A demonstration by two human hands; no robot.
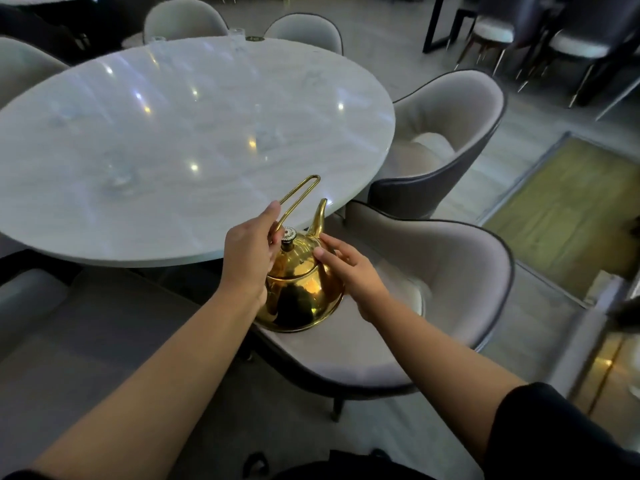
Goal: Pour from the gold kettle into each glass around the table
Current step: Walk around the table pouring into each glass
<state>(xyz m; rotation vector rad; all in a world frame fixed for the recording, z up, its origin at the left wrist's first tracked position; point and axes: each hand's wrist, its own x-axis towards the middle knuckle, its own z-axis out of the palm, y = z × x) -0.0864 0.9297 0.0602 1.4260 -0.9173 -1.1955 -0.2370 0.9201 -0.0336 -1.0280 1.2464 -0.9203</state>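
Crowding the gold kettle (301,289): chair (450,271), table (173,133) edge.

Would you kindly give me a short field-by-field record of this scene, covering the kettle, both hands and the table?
kettle: gold kettle, upright on a grey chair seat beside the table
left hand: left hand gripping the wire handle
right hand: right hand, fingers resting on the kettle's lid side near the spout
table: round white marble table
glasses: faint, blurred clear glasses on the far rim; count unclear
pouring: not started
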